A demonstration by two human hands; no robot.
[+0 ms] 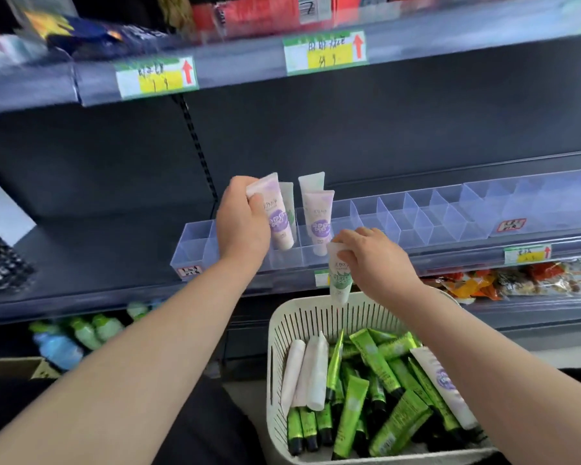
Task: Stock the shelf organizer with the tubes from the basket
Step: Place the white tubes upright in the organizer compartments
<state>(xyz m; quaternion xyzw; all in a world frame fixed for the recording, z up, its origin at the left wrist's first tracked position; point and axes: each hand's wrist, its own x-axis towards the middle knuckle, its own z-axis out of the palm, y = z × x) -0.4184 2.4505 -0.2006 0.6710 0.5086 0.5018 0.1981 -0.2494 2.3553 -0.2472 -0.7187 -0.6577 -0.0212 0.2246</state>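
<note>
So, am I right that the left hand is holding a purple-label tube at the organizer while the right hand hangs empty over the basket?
Not quite: the right hand is not empty. The head view shows its fingers pinching a white tube with a green label above the basket. The rest holds: the left hand holds a purple-label tube at the organizer.

Standing tubes (318, 213) and the left hand (242, 223) are crowding the shelf organizer's (416, 226) left compartments; the compartments rightward are lying open beneath a high upper shelf (249, 72).
</note>
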